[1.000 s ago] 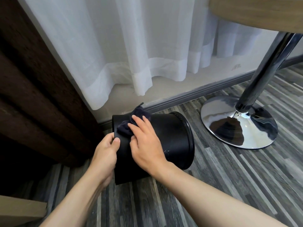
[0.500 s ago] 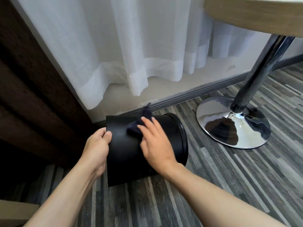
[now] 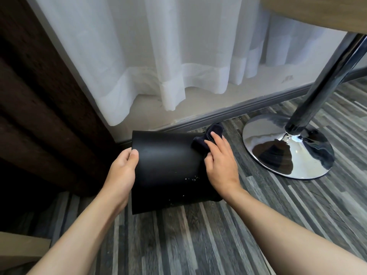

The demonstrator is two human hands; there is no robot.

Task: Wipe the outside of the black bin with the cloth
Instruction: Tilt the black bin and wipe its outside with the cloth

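Bin: we see the black bin (image 3: 166, 169) lying on its side on the grey striped floor (image 3: 198, 241), close to the skirting board (image 3: 228, 114) and below the white curtain (image 3: 158, 56); its flat base end faces left, the mouth end points right, toward the chrome table base (image 3: 288, 147).
Marks on bin: we notice pale specks on the lower right of its curved wall.
Left hand: our left hand (image 3: 124, 171) steadies the base end, thumb lying over the edge onto the curved wall, the other fingers hidden behind the base; its grip closes on the bin.
Right hand: our right hand (image 3: 220, 161) lies palm-down at the mouth end of the bin, fingers spread flat, pressing the cloth against the upper right of the wall; the grip is a flat press on the cloth, not a curled fist.
Cloth: the dark cloth (image 3: 206, 136) is bunched under and beyond the right fingertips, part of it poking up past the bin's rim.
Surroundings: a dark brown curtain (image 3: 39, 106) hangs at the left; a chrome table leg (image 3: 325, 76) rises from the base to a wooden bench top (image 3: 317, 14) at upper right.
Near corner: we see a tan cardboard edge (image 3: 19, 247) at lower left.
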